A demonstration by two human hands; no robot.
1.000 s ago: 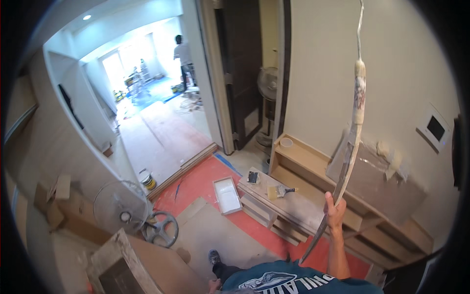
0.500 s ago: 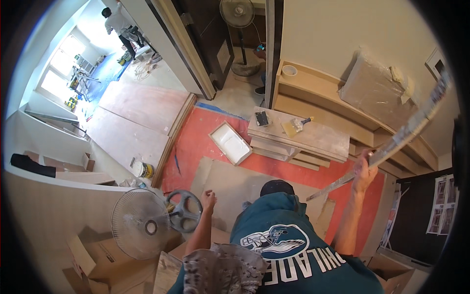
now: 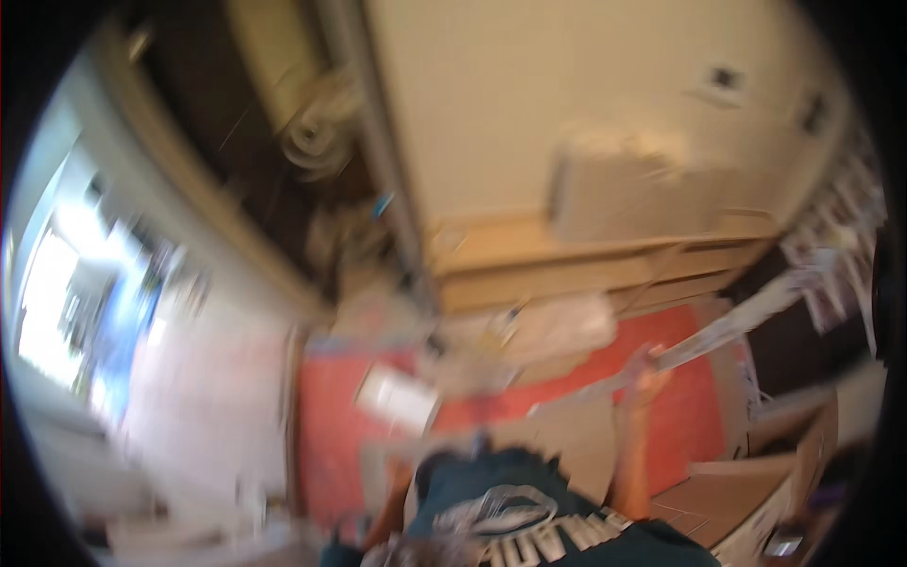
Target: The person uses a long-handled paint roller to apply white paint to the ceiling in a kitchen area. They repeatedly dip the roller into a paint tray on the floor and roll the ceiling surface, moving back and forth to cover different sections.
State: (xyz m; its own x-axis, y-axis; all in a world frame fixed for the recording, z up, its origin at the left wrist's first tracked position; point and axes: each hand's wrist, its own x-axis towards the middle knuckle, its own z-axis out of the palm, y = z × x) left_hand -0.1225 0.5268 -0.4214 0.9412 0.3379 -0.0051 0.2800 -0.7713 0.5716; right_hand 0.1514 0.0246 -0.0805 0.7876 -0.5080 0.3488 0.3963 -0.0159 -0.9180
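The picture is smeared by motion. My right hand [image 3: 645,370] is wrapped round a long, pale, stained pole [image 3: 737,321]. It slants from above the floor cover up to the far right, where its end is blurred. My left hand [image 3: 401,471] is low in the picture, left of a teal printed shirt [image 3: 529,520]; its fingers are too smeared to read and I make out nothing in it. Ahead of that hand lies a shallow tray with white contents [image 3: 399,397]. A brush-like tool [image 3: 505,326] rests on the pale boards [image 3: 567,326] beyond it.
Red floor cover [image 3: 331,416] spreads ahead under brown sheeting [image 3: 567,439]. A low wooden shelf [image 3: 529,283] runs along the wall, with a plastic-wrapped package [image 3: 614,194] on it. An open cardboard box [image 3: 737,491] stands at the right, and a doorway with a fan [image 3: 316,137] at the back left.
The whole view has swung to the right and blurred. My right hand still grips the pole, now lower in the picture. My left hand also appears lower.
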